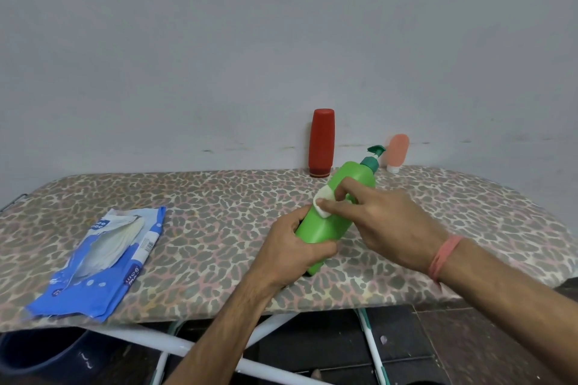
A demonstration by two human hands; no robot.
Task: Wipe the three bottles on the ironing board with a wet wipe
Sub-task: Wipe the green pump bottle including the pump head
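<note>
A green pump bottle (336, 212) is tilted above the leopard-print ironing board (219, 206), its pump pointing away to the upper right. My left hand (292, 251) grips its lower end. My right hand (384, 217) pinches a small folded white wet wipe (323, 201) against the bottle's side. A red bottle (321, 142) stands cap-down at the board's far edge by the wall. A small pale orange tube bottle (397, 151) stands to its right, partly behind the green pump.
A blue and white wet-wipe pack (103, 259) lies open on the left of the board. The grey wall runs right behind the board. Below the front edge are the white board legs (175, 350), a dark blue tub (40, 356) and dark floor.
</note>
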